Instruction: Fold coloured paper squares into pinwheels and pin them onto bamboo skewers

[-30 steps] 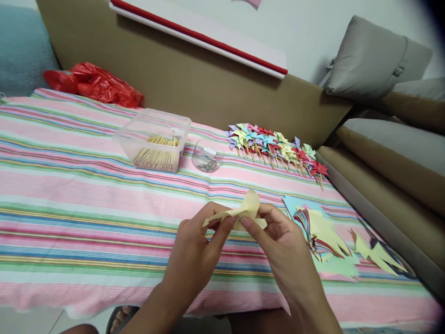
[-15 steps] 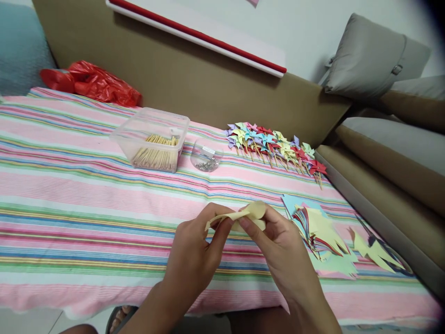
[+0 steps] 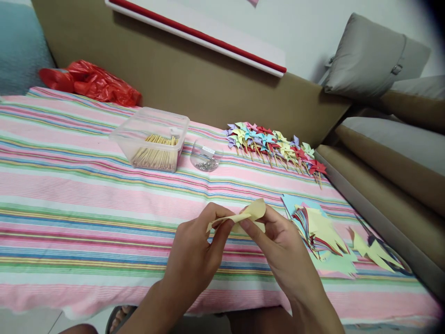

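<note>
A pale yellow cut paper piece (image 3: 251,213) is pinched between both my hands just above the striped tablecloth (image 3: 86,195). My left hand (image 3: 196,250) grips its left side with thumb and fingers closed. My right hand (image 3: 278,248) pinches its right side, folding a flap toward the middle. To the right of my hands lies a stack of cut coloured paper squares (image 3: 320,229). Further right lie more cut pieces (image 3: 377,250).
A clear plastic box of wooden sticks (image 3: 153,146) and a small clear cup of metal pins (image 3: 206,157) stand at mid-table. A row of finished paper pinwheels (image 3: 274,146) lies at the far right. A red plastic bag (image 3: 90,83) sits at the back. Sofa cushions (image 3: 378,60) are on the right.
The upright yellow flap has been bent lower toward the centre of the piece. Both hands stay in nearly the same place.
</note>
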`<state>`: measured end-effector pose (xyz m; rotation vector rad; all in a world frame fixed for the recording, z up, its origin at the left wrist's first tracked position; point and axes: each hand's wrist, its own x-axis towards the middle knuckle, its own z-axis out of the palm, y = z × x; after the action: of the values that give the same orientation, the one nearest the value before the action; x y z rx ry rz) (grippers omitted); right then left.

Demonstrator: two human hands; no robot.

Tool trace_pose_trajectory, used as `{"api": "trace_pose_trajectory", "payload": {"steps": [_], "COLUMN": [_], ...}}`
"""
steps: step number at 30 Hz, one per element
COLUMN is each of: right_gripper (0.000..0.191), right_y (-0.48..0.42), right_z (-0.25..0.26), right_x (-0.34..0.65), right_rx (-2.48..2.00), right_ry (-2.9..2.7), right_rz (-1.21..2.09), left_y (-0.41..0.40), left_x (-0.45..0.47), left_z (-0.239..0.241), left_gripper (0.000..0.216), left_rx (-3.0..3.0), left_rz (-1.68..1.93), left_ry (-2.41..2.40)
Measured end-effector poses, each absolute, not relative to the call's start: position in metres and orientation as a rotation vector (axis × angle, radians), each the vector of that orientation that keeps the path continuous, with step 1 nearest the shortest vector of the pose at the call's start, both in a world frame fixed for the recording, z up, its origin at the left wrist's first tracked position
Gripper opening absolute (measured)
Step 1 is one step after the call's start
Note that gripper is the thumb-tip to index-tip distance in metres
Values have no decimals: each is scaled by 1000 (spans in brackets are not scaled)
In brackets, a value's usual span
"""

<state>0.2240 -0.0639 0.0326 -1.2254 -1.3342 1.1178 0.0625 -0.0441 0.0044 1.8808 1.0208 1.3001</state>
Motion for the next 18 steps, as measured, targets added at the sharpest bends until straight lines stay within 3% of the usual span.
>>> {"api": "trace_pose_trajectory", "payload": {"steps": [18], "right_gripper": [10], "right_y": [-66], "right_z": [35], "right_x": [227], "right_rx": [-1208], "right_ry": [-1364], "right_rz": [1130], "left_y": [-44], "left_x": [61], "left_z": [6], "left_gripper": [11], "left_rx": [1871], "left_rz": [1278], "left_ry": [964]}}
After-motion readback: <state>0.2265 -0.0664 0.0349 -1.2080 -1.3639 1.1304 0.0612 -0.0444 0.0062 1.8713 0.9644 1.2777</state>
